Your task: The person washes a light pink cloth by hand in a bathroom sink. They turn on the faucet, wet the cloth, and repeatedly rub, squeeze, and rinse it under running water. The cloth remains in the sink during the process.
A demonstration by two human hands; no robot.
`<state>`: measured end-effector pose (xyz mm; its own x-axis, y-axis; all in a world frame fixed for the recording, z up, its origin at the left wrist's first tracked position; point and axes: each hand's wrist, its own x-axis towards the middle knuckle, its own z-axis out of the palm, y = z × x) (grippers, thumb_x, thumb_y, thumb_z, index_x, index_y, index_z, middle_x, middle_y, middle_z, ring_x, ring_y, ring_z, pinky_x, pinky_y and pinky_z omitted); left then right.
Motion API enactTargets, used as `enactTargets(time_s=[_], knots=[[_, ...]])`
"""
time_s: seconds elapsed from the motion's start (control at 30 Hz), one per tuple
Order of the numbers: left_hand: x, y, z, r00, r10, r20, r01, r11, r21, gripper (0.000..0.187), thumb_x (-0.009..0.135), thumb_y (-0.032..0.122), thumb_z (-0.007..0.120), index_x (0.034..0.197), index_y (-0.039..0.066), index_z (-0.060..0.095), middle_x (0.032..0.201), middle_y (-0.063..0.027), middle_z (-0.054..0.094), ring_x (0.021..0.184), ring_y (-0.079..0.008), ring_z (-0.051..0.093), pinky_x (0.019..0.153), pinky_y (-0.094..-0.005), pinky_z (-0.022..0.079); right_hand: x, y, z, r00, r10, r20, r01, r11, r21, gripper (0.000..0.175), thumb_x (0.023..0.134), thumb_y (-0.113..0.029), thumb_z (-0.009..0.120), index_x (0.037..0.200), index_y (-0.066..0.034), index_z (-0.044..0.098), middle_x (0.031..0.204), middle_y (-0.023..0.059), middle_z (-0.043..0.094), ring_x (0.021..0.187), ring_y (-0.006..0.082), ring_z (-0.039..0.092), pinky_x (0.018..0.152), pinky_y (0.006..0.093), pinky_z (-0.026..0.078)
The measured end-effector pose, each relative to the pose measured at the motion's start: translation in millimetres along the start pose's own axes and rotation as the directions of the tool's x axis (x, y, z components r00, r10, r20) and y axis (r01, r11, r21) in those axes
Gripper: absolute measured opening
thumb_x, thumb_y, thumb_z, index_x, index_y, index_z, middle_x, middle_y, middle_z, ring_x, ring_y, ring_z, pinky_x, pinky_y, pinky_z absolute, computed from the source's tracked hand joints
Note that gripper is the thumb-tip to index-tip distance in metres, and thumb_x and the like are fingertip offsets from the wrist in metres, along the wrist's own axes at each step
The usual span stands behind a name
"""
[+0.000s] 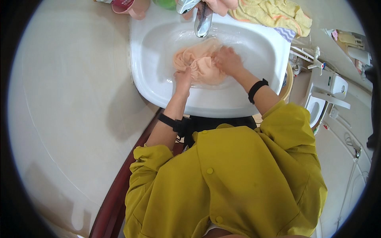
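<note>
A wet, peach-coloured cloth point(205, 67) lies bunched in shallow water in a white ceramic washbasin point(208, 105). At its lower left edge my left hand point(183, 78) grips a fold, thumb on top. My right hand point(228, 61) has its fingers curled onto the cloth's right side; motion blurs them, and the fingertips are partly hidden. Just above the cloth juts the chrome faucet point(203, 25). No stream of water can be made out under its spout.
A pink mug point(137, 10) stands at the basin's back left. On the back right rim lies a crumpled yellow towel point(272, 15). A pipe valve point(317, 62), a yellowish tub point(288, 83) and a white urinal point(316, 107) are to the right. A wall point(74, 74) borders the left.
</note>
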<state>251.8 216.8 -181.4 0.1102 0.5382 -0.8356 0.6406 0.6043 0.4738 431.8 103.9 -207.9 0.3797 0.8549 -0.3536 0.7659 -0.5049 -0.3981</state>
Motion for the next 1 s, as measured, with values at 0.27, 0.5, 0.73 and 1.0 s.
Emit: enactTargets(time_s=[0.27,0.5,0.73,1.0], knots=[[-35,38,11,0.815,-0.259,0.519,0.514,0.737,-0.439,0.066,0.086,0.054,0.044,0.13,0.006,0.032,0.125,-0.0163,0.041,0.113,-0.0285,0.044,0.092,-0.048,0.038,-15,-67,-34,0.99,0.14,0.016,-0.125,0.816,0.565,0.029,0.074,-0.028,0.058,0.098,-0.0119,0.061,0.098,0.0186,0.055,0.088,0.035,0.054,0.076,0.0422,0.045],[-27,41,12,0.448,0.396,0.802,0.449,0.676,-0.585,0.046,0.09,0.043,0.043,0.12,0.008,0.046,0.108,-0.008,0.056,0.096,-0.0201,0.056,0.08,-0.0317,0.049,-62,-132,-84,0.985,-0.124,-0.12,0.169,0.838,0.518,0.024,0.072,-0.027,0.058,0.092,-0.0131,0.062,0.088,0.0156,0.053,0.086,0.0352,0.054,0.07,0.0447,0.046],[-56,58,34,0.777,0.214,0.592,0.289,0.714,-0.638,0.037,0.091,0.032,0.046,0.119,0.008,0.046,0.111,-0.007,0.055,0.099,-0.019,0.056,0.085,-0.0326,0.048,-28,-115,-93,0.807,0.333,-0.487,-0.011,0.833,0.553,0.026,0.075,-0.022,0.059,0.094,-0.0055,0.058,0.093,0.0209,0.049,0.087,0.0356,0.05,0.077,0.0449,0.042],[-57,57,31,0.729,0.348,0.589,0.175,0.738,-0.652,0.036,0.092,0.023,0.042,0.123,0.004,0.041,0.119,-0.011,0.05,0.108,-0.0215,0.051,0.094,-0.0361,0.043,-43,-103,-72,0.813,0.064,-0.578,0.221,0.885,0.409,0.024,0.072,-0.017,0.059,0.092,-0.0047,0.057,0.094,0.0259,0.048,0.087,0.0405,0.048,0.079,0.046,0.041]])
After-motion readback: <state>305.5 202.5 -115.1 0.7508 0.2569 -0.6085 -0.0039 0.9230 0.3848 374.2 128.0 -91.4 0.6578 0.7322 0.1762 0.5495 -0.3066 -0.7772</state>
